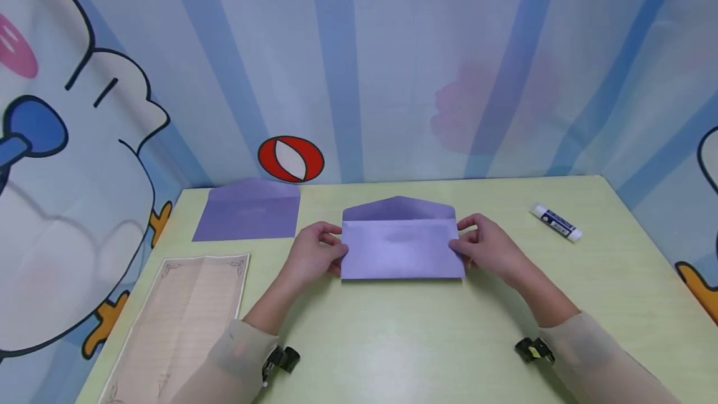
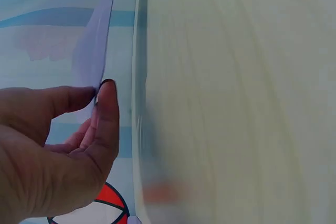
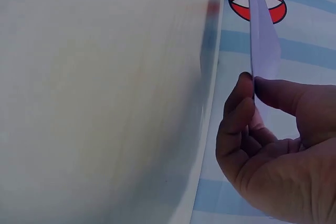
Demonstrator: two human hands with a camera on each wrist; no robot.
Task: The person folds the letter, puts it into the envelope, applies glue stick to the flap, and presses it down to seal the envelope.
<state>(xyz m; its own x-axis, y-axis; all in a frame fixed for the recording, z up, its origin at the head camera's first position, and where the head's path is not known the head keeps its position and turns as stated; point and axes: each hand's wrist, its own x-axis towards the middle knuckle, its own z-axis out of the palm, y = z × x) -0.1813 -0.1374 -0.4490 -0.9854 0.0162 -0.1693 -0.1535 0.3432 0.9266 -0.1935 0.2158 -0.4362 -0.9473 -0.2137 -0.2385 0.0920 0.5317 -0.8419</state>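
Observation:
Between the two hands is a light purple envelope (image 1: 401, 249), its pointed flap standing up along the far side. My left hand (image 1: 316, 249) pinches its left edge, thumb on the front face and fingers behind. The same grip shows at the right edge, where my right hand (image 1: 487, 247) has its thumb on the front. In the left wrist view the envelope (image 2: 98, 45) appears nearly edge-on, held by thumb and fingertips above the table. The right wrist view also shows the envelope (image 3: 258, 40) edge-on, between thumb and fingers.
A second purple envelope (image 1: 247, 214) lies at the far left of the pale table (image 1: 387, 341). Nearer on the left is a creased, lined letter sheet (image 1: 191, 310) with a decorated border. A glue stick (image 1: 556, 222) lies at the far right. A printed curtain (image 1: 387, 67) hangs behind the table.

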